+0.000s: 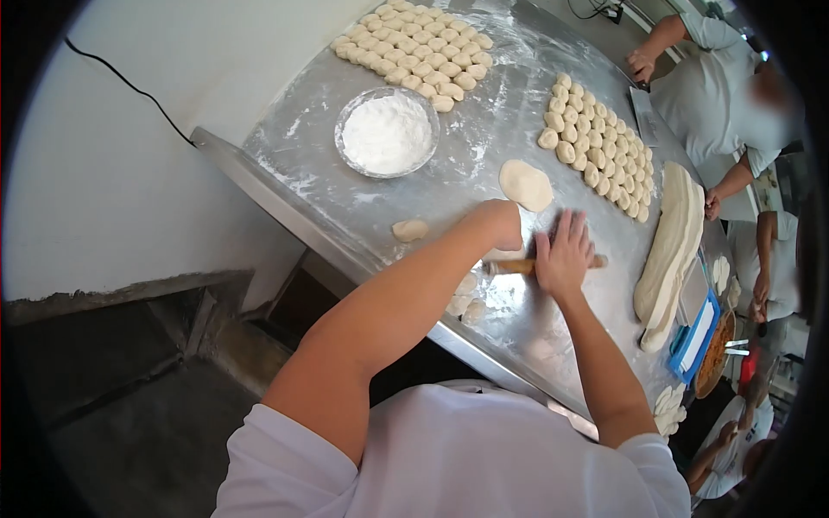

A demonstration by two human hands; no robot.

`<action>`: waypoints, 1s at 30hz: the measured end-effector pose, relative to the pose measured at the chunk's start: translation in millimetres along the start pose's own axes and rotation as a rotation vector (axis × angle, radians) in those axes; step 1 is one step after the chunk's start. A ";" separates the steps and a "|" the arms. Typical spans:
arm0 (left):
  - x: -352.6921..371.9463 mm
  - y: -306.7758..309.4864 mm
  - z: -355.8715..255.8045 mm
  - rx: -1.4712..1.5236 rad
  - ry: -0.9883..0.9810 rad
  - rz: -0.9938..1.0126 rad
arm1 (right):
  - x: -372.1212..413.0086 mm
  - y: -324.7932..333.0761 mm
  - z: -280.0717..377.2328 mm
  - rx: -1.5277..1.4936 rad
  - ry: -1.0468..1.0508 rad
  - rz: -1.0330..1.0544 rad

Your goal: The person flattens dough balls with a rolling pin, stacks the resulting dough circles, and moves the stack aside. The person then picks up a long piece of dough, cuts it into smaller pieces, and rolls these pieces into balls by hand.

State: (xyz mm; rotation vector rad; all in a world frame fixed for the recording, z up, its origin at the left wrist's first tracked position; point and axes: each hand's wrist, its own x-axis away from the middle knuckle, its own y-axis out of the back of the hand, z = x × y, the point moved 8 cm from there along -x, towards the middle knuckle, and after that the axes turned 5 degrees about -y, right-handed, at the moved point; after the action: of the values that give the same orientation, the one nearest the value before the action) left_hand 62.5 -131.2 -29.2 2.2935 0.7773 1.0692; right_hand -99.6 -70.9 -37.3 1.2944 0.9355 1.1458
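Observation:
My right hand [566, 259] lies across a wooden rolling pin [511, 268], its fingers stretched out over the steel table [466, 203]. Left of it, my left hand [505, 226] bends down at the wrist; its fingers are hidden. Part of a pale dough piece [503, 255] shows beneath that hand, beside the pin. Just beyond my hands rests a flattened dough round [525, 185]. A small dough lump [409, 230] sits left of my forearm, and more dough pieces [466, 302] lie near the table's front edge.
A bowl of flour [387, 135] stands at the left. Rows of dough balls [419, 47] and a second group [596, 138] lie farther back. A long dough slab [669, 255], a blue tray [695, 337] and a pan of filling [717, 354] line the right. Co-workers [717, 95] stand across.

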 end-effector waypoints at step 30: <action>-53.7 67.1 32.0 -0.048 -0.228 -0.284 | 71.3 1.2 -19.2 -0.157 0.099 -0.102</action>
State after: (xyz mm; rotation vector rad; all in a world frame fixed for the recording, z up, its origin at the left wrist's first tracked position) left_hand 78.8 -221.3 -32.9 2.1365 0.9373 0.6794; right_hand -103.0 2.6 -31.1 1.0606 0.9529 1.1875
